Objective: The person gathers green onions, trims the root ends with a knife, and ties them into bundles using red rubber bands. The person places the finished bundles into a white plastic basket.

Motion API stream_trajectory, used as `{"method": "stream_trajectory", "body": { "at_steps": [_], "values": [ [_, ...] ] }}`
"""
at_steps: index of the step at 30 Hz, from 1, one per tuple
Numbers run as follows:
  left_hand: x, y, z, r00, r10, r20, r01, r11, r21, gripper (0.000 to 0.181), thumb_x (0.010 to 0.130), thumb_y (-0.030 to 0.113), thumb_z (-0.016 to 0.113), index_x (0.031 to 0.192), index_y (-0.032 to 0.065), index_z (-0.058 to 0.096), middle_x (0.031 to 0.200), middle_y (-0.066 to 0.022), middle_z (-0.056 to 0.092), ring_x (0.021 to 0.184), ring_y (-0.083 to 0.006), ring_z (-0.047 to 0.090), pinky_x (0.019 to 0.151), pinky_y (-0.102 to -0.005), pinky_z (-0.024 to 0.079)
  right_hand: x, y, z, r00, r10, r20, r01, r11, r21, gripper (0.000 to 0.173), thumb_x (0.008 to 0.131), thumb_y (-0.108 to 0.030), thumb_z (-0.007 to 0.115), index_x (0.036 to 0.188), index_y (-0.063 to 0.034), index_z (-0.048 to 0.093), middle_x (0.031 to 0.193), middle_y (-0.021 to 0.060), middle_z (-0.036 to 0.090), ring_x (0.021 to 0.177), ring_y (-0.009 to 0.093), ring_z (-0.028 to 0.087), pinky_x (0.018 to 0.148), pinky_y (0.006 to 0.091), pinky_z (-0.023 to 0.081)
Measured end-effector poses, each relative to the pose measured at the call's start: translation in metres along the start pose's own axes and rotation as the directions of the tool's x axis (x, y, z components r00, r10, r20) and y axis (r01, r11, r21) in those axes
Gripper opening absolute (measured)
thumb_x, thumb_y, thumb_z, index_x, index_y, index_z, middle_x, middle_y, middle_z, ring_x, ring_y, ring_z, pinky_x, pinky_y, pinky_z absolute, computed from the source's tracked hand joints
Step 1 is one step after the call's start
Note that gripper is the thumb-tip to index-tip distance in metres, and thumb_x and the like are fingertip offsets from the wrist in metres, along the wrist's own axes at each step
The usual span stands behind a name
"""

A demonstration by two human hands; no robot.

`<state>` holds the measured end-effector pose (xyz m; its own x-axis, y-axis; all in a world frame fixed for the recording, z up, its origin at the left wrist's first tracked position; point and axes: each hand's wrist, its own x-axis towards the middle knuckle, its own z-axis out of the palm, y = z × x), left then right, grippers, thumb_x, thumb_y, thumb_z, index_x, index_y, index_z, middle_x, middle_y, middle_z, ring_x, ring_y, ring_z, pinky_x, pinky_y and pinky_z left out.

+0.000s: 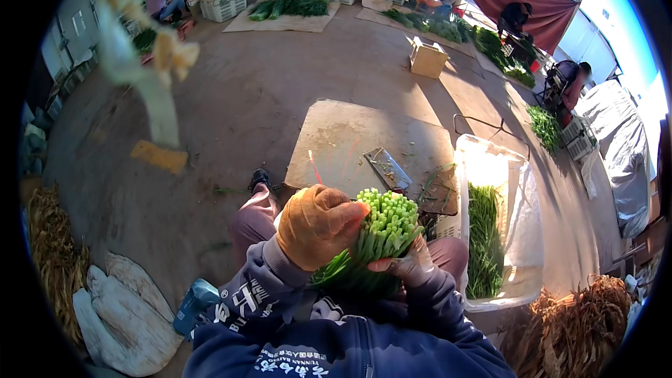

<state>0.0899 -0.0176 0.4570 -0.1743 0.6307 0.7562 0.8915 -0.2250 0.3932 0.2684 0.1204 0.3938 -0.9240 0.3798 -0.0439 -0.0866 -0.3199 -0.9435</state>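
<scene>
A thick bundle of green-stalked vegetables (386,226), possibly garlic shoots or chives, is held over my lap with its pale cut ends up and the leaves hanging below. My right hand (407,265) grips it from the right side, thumb across the stems. In a brown glove, my left hand (320,226) is curled against the left edge, its fingertips touching the cut ends; whether it pinches a stem is hidden. Just beyond the bundle stands a low board (336,136). On it lie a broad metal blade (388,167), red ties (315,168) and trimmings.
At my right is a white plastic crate (533,283) with a liner and long greens (483,241). A wooden stool (428,58) stands ahead. Pale sacking (126,315) and dry leaves (572,325) lie beside me. A blurred pale strip (139,73) is close to the camera. People sit farther off.
</scene>
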Motion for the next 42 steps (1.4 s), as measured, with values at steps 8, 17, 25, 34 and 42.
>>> {"method": "stream_trajectory", "body": {
  "at_steps": [8, 17, 25, 34, 42],
  "values": [
    [-0.006, -0.016, -0.020, 0.950, -0.304, -0.069, 0.284, 0.936, -0.208, 0.020, 0.082, 0.019, 0.074, 0.096, 0.0059, 0.067, 0.082, -0.0075, 0.067, 0.077, -0.0225, 0.065, 0.069, -0.0329, 0.052, -0.010, -0.011, 0.014, 0.981, -0.187, -0.056, 0.191, 0.980, 0.060, 0.109, 0.058, -0.010, 0.093, 0.147, -0.0080, 0.031, 0.137, 0.0070, 0.053, 0.126, 0.022, 0.051, 0.107, 0.0394, 0.041],
    [0.006, 0.013, -0.021, 0.985, -0.050, 0.165, 0.065, 0.994, -0.089, 0.036, 0.071, 0.016, 0.078, 0.107, 0.0159, 0.071, 0.096, -0.0046, 0.064, 0.083, -0.0266, 0.062, 0.073, -0.0376, 0.050, -0.011, -0.011, 0.013, 0.996, -0.064, -0.066, 0.068, 0.996, 0.052, 0.102, 0.058, -0.004, 0.092, 0.144, -0.0087, 0.037, 0.134, 0.0062, 0.056, 0.123, 0.021, 0.054, 0.104, 0.0378, 0.046],
    [0.013, 0.022, -0.023, 0.976, -0.087, 0.200, 0.064, 0.991, 0.116, 0.023, 0.072, 0.014, 0.077, 0.094, 0.0115, 0.070, 0.085, -0.0065, 0.065, 0.076, -0.0275, 0.062, 0.069, -0.0385, 0.050, -0.009, -0.005, 0.011, 0.996, -0.087, -0.024, 0.087, 0.996, -0.024, 0.117, 0.056, 0.001, 0.091, 0.150, -0.0127, 0.023, 0.143, 0.0066, 0.047, 0.130, 0.020, 0.047, 0.108, 0.0383, 0.040],
    [0.004, 0.005, -0.031, 0.945, -0.300, 0.130, 0.326, 0.896, -0.301, 0.015, 0.084, 0.021, 0.075, 0.094, 0.0102, 0.071, 0.086, -0.0067, 0.068, 0.078, -0.0226, 0.063, 0.074, -0.0348, 0.052, -0.010, -0.009, 0.013, 0.994, -0.110, -0.002, 0.110, 0.994, 0.002, 0.118, 0.056, 0.000, 0.091, 0.150, -0.0123, 0.021, 0.143, 0.0072, 0.047, 0.131, 0.021, 0.046, 0.109, 0.0391, 0.039],
    [0.021, 0.020, -0.034, 0.923, -0.174, 0.343, 0.216, 0.973, -0.088, 0.019, 0.075, 0.016, 0.077, 0.092, 0.0073, 0.072, 0.086, -0.0105, 0.065, 0.079, -0.0280, 0.063, 0.071, -0.0376, 0.052, -0.009, -0.003, 0.013, 0.982, -0.187, 0.021, 0.188, 0.974, -0.130, 0.122, 0.054, -0.005, 0.093, 0.151, -0.0092, 0.018, 0.144, 0.0081, 0.045, 0.132, 0.021, 0.045, 0.110, 0.0383, 0.037]
  ]
}}
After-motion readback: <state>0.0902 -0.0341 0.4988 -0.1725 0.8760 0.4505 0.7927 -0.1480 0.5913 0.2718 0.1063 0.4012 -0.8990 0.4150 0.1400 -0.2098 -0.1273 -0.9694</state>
